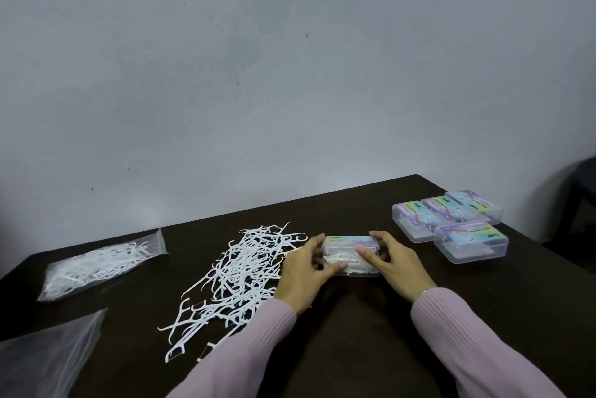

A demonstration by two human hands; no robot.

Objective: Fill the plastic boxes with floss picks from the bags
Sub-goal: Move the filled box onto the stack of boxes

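Note:
A clear plastic box point(350, 247) with a colourful label on its lid sits in the middle of the dark table point(354, 349), white floss picks visible inside. My left hand point(301, 272) grips its left end, thumb pressed on the front. My right hand point(395, 263) grips its right end, thumb on the lid. A loose pile of white floss picks point(235, 275) spreads just left of my left hand. A clear bag holding more floss picks point(96, 265) lies at the far left.
Several closed clear boxes point(451, 223) with colourful labels stand grouped at the back right. An empty-looking clear bag point(48, 355) lies at the near left corner. A grey wall rises behind the table; a dark chair point(580, 191) stands at the far right.

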